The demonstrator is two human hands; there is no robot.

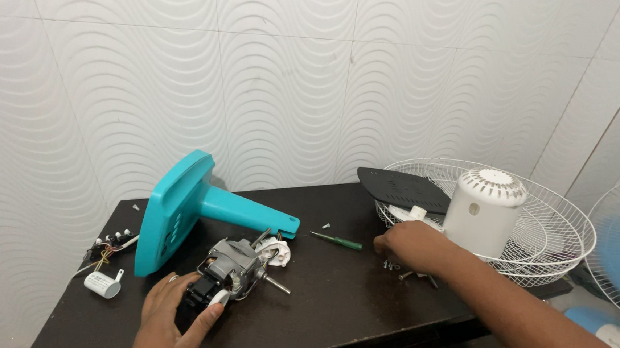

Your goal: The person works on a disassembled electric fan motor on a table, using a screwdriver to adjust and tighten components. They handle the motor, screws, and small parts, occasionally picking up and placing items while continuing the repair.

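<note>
Motor (234, 267) lies on dark table (330, 299) just right of teal fan base (176, 212), shaft pointing right toward loose screws (408, 272); left hand (169, 317) grips its near end, right hand (410, 246) curled over screws, grasp unclear.

No packages, labels, signs or screens visible anywhere around either hand; nothing of that kind on table, wall or fan parts.
</note>
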